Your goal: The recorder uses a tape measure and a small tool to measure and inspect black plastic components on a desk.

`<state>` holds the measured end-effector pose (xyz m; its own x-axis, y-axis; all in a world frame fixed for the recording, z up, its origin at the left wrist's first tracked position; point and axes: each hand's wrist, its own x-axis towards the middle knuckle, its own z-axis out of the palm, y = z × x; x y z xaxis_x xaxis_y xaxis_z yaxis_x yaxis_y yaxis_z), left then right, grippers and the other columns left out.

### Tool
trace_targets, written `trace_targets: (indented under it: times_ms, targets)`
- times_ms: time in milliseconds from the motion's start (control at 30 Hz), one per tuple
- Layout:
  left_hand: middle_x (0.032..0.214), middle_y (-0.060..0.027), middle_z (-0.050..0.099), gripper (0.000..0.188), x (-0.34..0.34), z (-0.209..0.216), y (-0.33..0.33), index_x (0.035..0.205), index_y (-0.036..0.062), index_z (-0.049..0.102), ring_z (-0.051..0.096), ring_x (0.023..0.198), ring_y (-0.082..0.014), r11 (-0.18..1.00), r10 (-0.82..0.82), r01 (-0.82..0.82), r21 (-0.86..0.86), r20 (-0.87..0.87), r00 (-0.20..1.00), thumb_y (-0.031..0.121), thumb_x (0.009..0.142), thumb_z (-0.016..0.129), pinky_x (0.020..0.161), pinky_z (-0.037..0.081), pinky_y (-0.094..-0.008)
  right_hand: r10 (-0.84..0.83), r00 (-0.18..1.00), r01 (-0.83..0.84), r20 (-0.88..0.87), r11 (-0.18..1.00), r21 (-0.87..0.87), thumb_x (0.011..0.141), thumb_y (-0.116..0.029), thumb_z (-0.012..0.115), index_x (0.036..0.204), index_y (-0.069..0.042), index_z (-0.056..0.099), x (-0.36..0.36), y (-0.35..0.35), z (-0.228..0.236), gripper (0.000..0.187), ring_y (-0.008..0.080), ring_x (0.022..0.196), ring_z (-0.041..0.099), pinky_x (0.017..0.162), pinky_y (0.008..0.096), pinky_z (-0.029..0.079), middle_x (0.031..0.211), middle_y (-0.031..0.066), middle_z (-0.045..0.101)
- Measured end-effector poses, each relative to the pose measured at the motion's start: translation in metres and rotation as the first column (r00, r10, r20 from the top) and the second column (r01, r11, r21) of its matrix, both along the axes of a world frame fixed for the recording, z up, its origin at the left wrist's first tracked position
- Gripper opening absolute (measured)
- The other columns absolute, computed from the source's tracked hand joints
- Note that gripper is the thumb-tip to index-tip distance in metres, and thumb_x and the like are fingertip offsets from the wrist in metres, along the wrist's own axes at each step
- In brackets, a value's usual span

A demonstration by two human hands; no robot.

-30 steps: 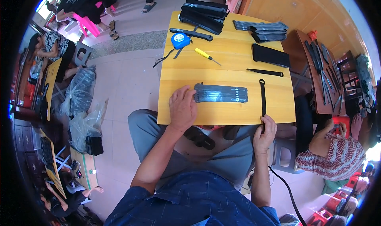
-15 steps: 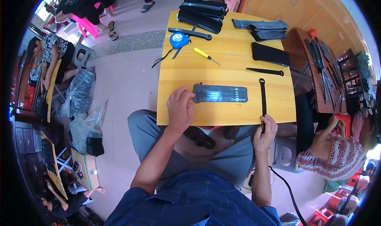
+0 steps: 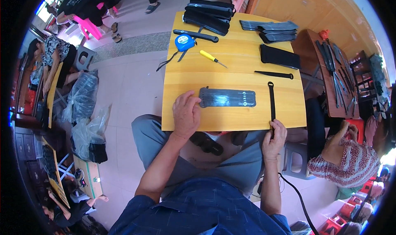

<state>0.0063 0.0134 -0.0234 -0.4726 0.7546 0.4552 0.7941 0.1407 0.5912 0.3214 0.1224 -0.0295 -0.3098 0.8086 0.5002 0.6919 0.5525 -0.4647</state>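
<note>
while the right grip (image 3: 275, 136) pinches the near end of a black strap (image 3: 272, 105), the strap lies straight on the yellow surface (image 3: 231, 76), with its loop (image 3: 270, 87) pointing away. the left grip (image 3: 185, 116) has loose, bent fingers at the left end of a flat black pack (image 3: 229, 98), which lies left of the strap; i cannot tell if they pinch it or just rest by it. the strap looks light, soft and bendy, so it should be easy to lift and hard to break. its plain end or its loop seems a good place to hold. the pack looks light, but its shiny top may be slippery, so its two short ends seem best to hold.
</note>
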Motion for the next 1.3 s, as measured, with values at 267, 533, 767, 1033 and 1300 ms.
trace_targets:
  times_ms: [267,533,767,1033,1300]
  targets:
    - [0.125,-0.0159,0.061,0.022,-0.003,0.002,-0.002,0.106,0.0062,0.065,0.056,0.118,-0.0382,1.000,-0.018,0.018,-0.002,-0.014,1.000,0.006,0.085,0.060,0.100,0.043,-0.0492,-0.005,0.946,0.010,-0.325,1.000,0.013,0.090,0.011,0.059,0.100,-0.001,0.067,0.008,-0.004,-0.007,0.018,0.0300,0.098,0.069,0.089,0.0372,0.055,0.103,0.0143,0.072]
    - [0.132,-0.0212,0.056,0.043,0.028,0.033,-0.028,0.126,0.0047,0.059,0.053,0.123,-0.0423,0.983,-0.170,0.163,0.090,0.071,0.983,0.004,0.084,0.064,0.108,0.041,-0.0486,-0.099,0.681,-0.049,-0.725,0.983,-0.180,0.100,0.006,0.055,0.104,0.001,0.063,0.002,-0.047,0.083,0.011,0.0188,0.106,0.062,0.097,0.0303,0.048,0.109,0.0107,0.065]
    - [0.132,-0.0173,0.059,0.046,0.084,0.062,-0.051,0.138,0.0019,0.054,0.060,0.115,-0.0243,0.930,-0.366,0.295,0.217,0.586,0.723,0.008,0.093,0.065,0.095,0.049,-0.0368,0.110,0.670,-0.371,-0.734,0.906,-0.203,0.096,0.010,0.055,0.102,0.001,0.064,0.007,-0.060,0.108,0.015,0.0184,0.100,0.063,0.094,0.0297,0.048,0.106,0.0123,0.066]
    - [0.084,-0.0044,0.070,0.016,0.080,0.046,-0.075,0.107,-0.0003,0.069,0.066,0.075,-0.0086,0.955,-0.236,0.265,0.130,0.875,0.423,0.011,0.099,0.062,0.069,0.053,-0.0246,-0.059,0.683,-0.373,-0.728,0.829,-0.417,0.097,0.004,0.059,0.108,-0.002,0.067,-0.005,-0.060,0.068,0.015,0.0112,0.094,0.064,0.085,0.0246,0.051,0.106,0.0081,0.072]
    - [0.086,-0.0050,0.071,0.017,0.062,0.037,-0.081,0.102,-0.0027,0.068,0.065,0.070,-0.0085,0.961,-0.199,0.255,0.104,0.904,0.378,0.012,0.101,0.060,0.066,0.053,-0.0232,-0.068,0.664,-0.439,-0.744,0.770,-0.463,0.098,0.002,0.061,0.111,-0.002,0.067,-0.022,-0.049,0.046,0.014,0.0108,0.090,0.064,0.084,0.0245,0.052,0.105,0.0074,0.071]
